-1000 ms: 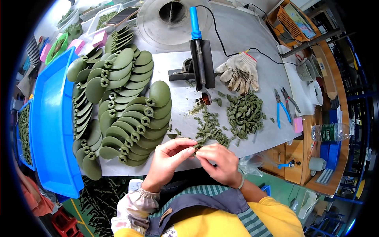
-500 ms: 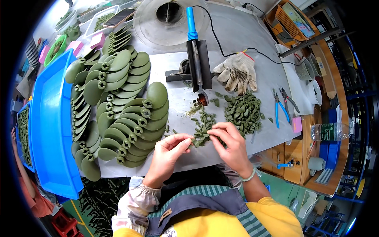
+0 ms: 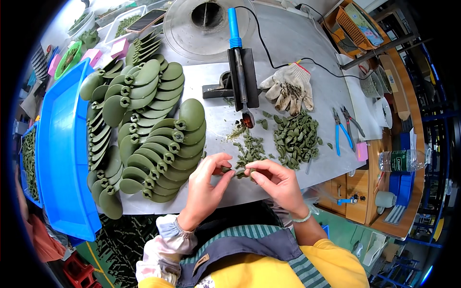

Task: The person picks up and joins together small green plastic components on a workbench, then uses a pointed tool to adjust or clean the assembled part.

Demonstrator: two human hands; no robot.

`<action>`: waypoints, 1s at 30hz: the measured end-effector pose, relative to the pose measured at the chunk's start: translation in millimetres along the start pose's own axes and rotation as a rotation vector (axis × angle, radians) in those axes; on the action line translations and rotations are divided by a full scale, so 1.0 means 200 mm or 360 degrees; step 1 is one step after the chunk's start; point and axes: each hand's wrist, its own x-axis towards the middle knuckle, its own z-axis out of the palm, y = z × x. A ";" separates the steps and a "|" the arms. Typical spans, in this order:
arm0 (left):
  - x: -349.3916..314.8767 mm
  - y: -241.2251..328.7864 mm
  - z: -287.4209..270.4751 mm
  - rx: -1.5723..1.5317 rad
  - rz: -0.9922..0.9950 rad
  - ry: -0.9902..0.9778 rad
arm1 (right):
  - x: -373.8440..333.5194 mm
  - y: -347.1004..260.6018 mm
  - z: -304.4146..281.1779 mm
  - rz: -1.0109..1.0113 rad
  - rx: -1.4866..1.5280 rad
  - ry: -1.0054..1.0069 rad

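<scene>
My left hand (image 3: 207, 185) is closed, thumb and fingers pinching a small dark green plastic piece (image 3: 225, 169). Close beside it, my right hand (image 3: 278, 182) pinches another small green piece (image 3: 252, 171) between thumb and forefinger. Just beyond the fingertips lies a loose heap of narrow green bits (image 3: 250, 150). A larger pile of green curved pieces (image 3: 294, 139) sits to its right. On the left, green parts with oval blades (image 3: 163, 153) are stacked in overlapping rows. A soldering iron (image 3: 234, 36) with a blue handle rests in a black stand, its tip toward me.
A stained white glove (image 3: 293, 86) lies right of the stand. Blue-handled pliers (image 3: 342, 134) and dark cutters (image 3: 352, 122) lie farther right. A blue tray (image 3: 65, 168) borders the left side. The iron's black cord (image 3: 269, 60) crosses the tabletop. At the back is a round clear plate (image 3: 177, 36).
My left hand has tilted upward, and a green piece now shows in its fingers. My right hand has lowered slightly toward the left hand. At far left, another person's arm has shifted.
</scene>
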 end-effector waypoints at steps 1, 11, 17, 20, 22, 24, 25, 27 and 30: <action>0.02 0.01 -0.01 -0.0004 0.0003 -0.0002 | -0.01 0.02 0.00 0.0096 0.0355 0.0042; -0.10 0.10 0.04 -0.0929 -0.0334 -0.0163 | -0.03 0.03 0.06 -0.0193 0.0247 0.0043; -0.12 0.10 -0.03 0.0273 0.0557 0.0097 | -0.05 -0.04 0.10 -0.0278 -0.0314 0.0033; -0.19 0.14 -0.08 0.0561 0.0693 0.0064 | -0.03 -0.11 0.14 -0.0497 -0.0676 -0.0058; -0.24 0.19 -0.16 0.0627 0.0650 0.0084 | -0.03 -0.12 0.18 -0.0537 -0.0815 -0.0081; -0.31 0.23 -0.28 0.0839 0.0571 0.0270 | -0.01 -0.13 0.18 -0.0578 -0.0786 -0.0160; -0.36 0.22 -0.38 0.1043 0.0534 0.0391 | 0.00 -0.13 0.18 -0.0611 -0.0762 -0.0225; -0.42 0.22 -0.56 0.1461 0.0289 0.0727 | -0.01 -0.13 0.19 -0.0538 -0.0709 -0.0232; -0.45 0.18 -0.73 0.1945 -0.0059 0.0711 | -0.02 -0.13 0.19 -0.0372 -0.0524 -0.0326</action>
